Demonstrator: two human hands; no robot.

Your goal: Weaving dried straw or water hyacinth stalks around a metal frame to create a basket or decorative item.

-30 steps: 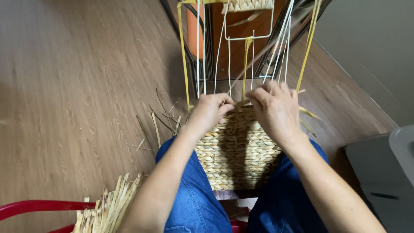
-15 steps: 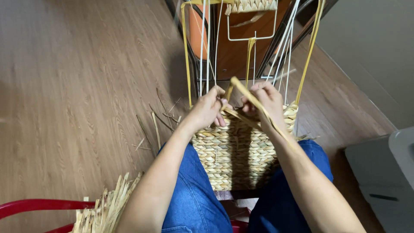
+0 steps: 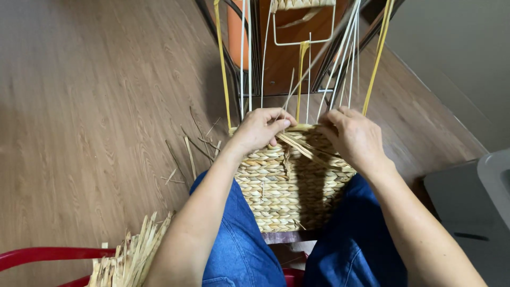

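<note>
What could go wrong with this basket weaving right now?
The strand pulled between the left hand and right hand looks dry and flat; it might split or kink. The thin wire uprights stand close to the fingers and could poke them or bend out of line. The basket rests between the knees and may slip.

Soft, even indoor light, no glare

My arms throw a dim shadow down the woven basket between my knees; the wood floor darkens toward its far left corner, and the upright strands blur and bend near the top.
</note>
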